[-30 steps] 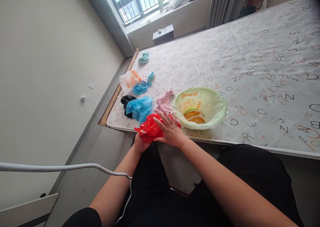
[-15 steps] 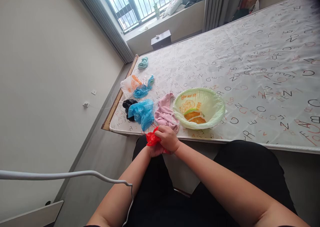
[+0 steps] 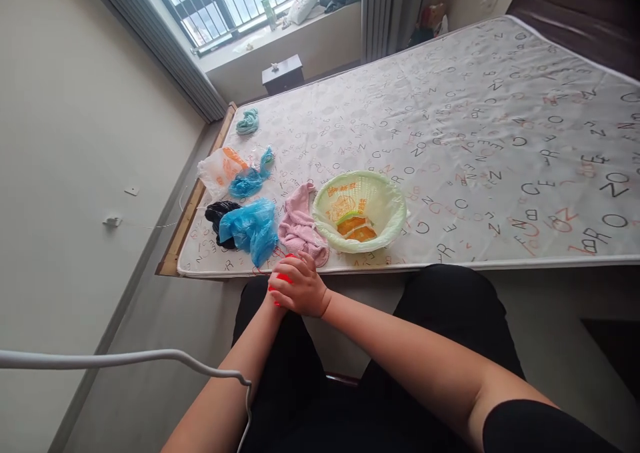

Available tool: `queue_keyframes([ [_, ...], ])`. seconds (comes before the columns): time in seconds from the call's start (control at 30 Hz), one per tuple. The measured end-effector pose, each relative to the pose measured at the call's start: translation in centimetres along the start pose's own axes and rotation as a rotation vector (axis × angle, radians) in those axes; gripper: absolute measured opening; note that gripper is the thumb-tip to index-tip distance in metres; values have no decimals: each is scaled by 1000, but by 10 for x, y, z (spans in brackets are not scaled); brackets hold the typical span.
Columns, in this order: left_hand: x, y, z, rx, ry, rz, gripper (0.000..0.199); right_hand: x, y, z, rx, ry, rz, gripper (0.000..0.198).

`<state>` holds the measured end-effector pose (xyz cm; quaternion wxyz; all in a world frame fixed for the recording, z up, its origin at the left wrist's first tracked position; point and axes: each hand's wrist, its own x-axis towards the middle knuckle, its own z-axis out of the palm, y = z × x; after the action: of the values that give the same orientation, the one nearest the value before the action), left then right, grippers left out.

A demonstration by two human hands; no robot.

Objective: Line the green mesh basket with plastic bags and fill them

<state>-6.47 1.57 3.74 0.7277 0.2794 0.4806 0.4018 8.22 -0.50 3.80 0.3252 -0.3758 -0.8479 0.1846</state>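
A crumpled red plastic bag [image 3: 283, 278] is squeezed between my two hands, with only small patches of it showing. My right hand [image 3: 304, 288] lies over the top, its fingers curved across the red plastic. Underneath, my left hand [image 3: 275, 301] cups the bag, its fingers mostly hidden by the right one. Just beyond my hands, a pink towel [image 3: 300, 223] lies on the mattress, beside a crumpled blue plastic bag [image 3: 255, 230].
A basket with a pale green liner [image 3: 395, 206], holding orange-brown packaging [image 3: 356, 228], stands on the letter-printed mattress [image 3: 480, 173]. Leftward lie a black bag [image 3: 217, 216], another blue bag [image 3: 247, 183], a white-and-orange bag [image 3: 215, 173] and a teal cloth [image 3: 247, 121]. A white cable [image 3: 150, 356] crosses the lower left.
My right hand has moved from gripping the red bag's side to covering it, and the bag is more compact. The view has shifted, so the surroundings appear further left.
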Motion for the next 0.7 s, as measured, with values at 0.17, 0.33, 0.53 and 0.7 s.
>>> queue_keyframes([
  [0.17, 4, -3, -3, -67, 57, -42, 38, 4, 24, 10, -70, -72, 95, 43],
  [0.33, 5, 4, 1, -247, 7, -97, 52, 8, 46, 9, -93, -85, 128, 37],
  [0.53, -5, -3, 7, -223, 85, -59, 42, 31, 43, -5, -159, -231, 0, 34],
  [0.7, -30, 2, -17, 134, 229, 15, 39, 51, 38, -35, -171, -226, -114, 24],
])
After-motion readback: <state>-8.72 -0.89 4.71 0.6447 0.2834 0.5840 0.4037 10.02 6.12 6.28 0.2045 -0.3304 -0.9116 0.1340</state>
